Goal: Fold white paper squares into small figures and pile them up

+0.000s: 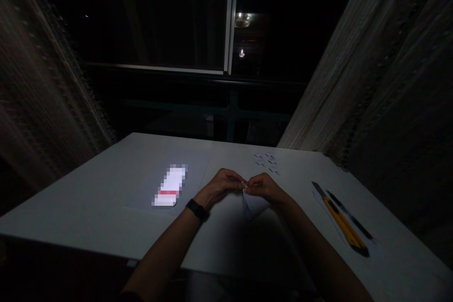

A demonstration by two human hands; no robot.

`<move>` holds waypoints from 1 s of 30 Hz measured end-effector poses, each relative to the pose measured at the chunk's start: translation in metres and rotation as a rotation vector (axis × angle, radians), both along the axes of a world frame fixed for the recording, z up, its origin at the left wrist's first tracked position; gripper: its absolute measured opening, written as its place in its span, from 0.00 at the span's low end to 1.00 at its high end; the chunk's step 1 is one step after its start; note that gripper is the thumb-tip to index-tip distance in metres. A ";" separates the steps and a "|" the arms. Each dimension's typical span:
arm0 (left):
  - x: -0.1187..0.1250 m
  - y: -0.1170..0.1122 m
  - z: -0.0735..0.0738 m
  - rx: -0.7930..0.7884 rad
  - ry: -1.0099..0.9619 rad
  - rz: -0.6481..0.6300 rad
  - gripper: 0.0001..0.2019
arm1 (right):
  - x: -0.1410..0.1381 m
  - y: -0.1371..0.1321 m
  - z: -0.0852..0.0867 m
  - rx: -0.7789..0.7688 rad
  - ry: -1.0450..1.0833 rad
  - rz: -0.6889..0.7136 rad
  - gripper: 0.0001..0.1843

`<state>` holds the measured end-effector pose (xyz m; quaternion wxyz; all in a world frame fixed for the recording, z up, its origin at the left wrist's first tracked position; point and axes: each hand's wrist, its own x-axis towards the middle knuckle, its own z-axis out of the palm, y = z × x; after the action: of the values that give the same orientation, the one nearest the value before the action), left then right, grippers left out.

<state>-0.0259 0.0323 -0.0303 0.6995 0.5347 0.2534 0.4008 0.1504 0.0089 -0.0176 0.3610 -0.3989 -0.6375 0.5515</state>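
Pinching a folded paper [254,205] between both hands, in front of the body and over the desk [106,184]. With the left hand [222,183], closing thumb and fingers narrowly at the upper tip; with the right hand [264,186], gripping close to the same tip from the other side, fingers curled in, almost meeting the left. Seen below the fingertips, spreading in a pointed shape; hard to tell whether touching the desk or lifted.

Judging by that shape, partway through folding: apparently creased once or more, with work at the tip seemingly left to finish. Too dark to count layers or check edges. Just beyond the right hand, note a loose cluster of small marked slips [272,163], perhaps already done and set aside.

To the left of the left hand, note a lit phone [170,186] lying on a pale sheet [197,170], with a screen too blurred to read. To the right of the right hand, note a yellow cutter [342,224] beside a dark pen [349,214], both unheld.
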 end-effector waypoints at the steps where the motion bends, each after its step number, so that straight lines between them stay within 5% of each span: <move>1: 0.000 0.000 0.000 0.001 -0.004 -0.003 0.12 | 0.000 0.000 0.000 0.001 0.001 0.004 0.16; 30: -0.003 0.004 -0.006 -0.022 -0.045 -0.122 0.09 | 0.000 0.000 -0.002 0.068 -0.078 0.009 0.18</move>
<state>-0.0285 0.0358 -0.0368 0.7340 0.5321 0.2091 0.3666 0.1503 0.0084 -0.0191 0.3469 -0.4045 -0.6713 0.5152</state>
